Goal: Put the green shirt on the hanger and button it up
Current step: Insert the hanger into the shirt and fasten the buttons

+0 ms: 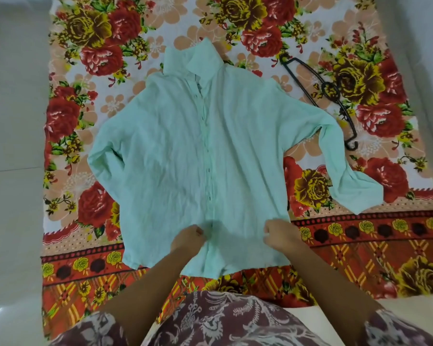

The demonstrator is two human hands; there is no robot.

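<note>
The shirt (185,151) lies flat, front up, on the floral sheet (360,245), collar away from me. My left hand (188,237) pinches the cloth beside the button strip near the hem, and my right hand (279,233) grips the cloth further right. The hanger (331,92) lies on the sheet, just beside the sleeve on my right.

Maroon garment (225,318), white floral print, short sleeves.

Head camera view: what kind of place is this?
Likely a room at home: a floral sheet spread over pale floor tiles, with a green shirt and black hanger lying on it.
</note>
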